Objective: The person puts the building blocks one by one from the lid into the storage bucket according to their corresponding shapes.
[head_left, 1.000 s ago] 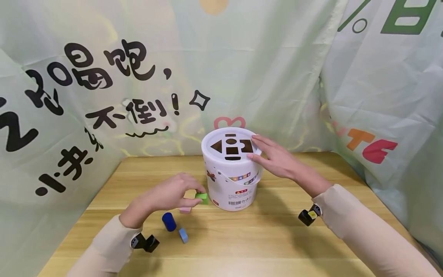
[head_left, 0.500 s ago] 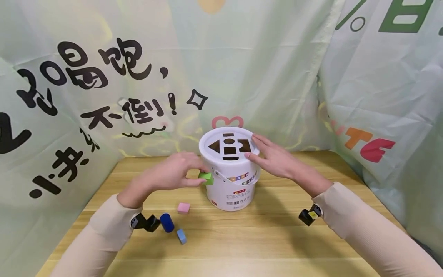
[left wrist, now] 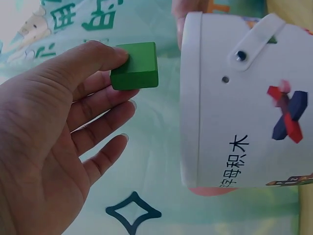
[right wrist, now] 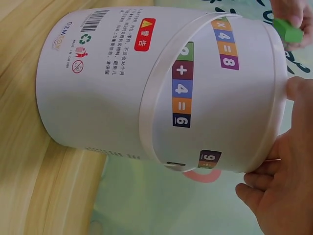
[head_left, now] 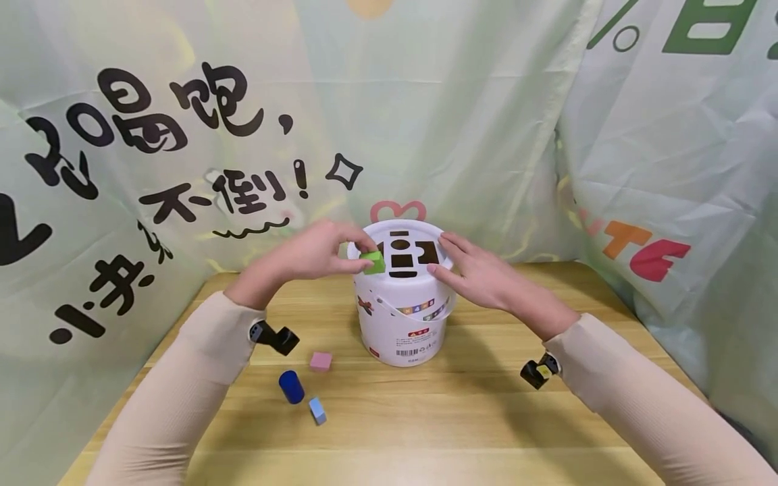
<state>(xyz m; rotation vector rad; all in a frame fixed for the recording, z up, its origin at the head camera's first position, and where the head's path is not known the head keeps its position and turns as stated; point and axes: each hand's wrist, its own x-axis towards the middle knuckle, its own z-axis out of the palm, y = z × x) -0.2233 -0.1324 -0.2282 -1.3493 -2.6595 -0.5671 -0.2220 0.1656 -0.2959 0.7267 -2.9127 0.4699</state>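
Note:
A white bucket stands upright on the table, its white lid cut with several shaped holes. My left hand pinches a green block between thumb and fingers, above the left part of the lid. In the left wrist view the block is apart from the bucket, and the other fingers are loosely bent. On the lid's right rim rests my right hand, fingers extended and thumb spread toward the front. The triangular hole is partly hidden behind the left hand and block.
Left of the bucket lie a pink block, a dark blue cylinder and a small light blue block. The bucket's handle hangs down its front. Printed cloth walls the wooden table at the back and sides.
My left hand has lifted the green block from the table beside the bucket up to the lid's left side. My right hand stays on the rim.

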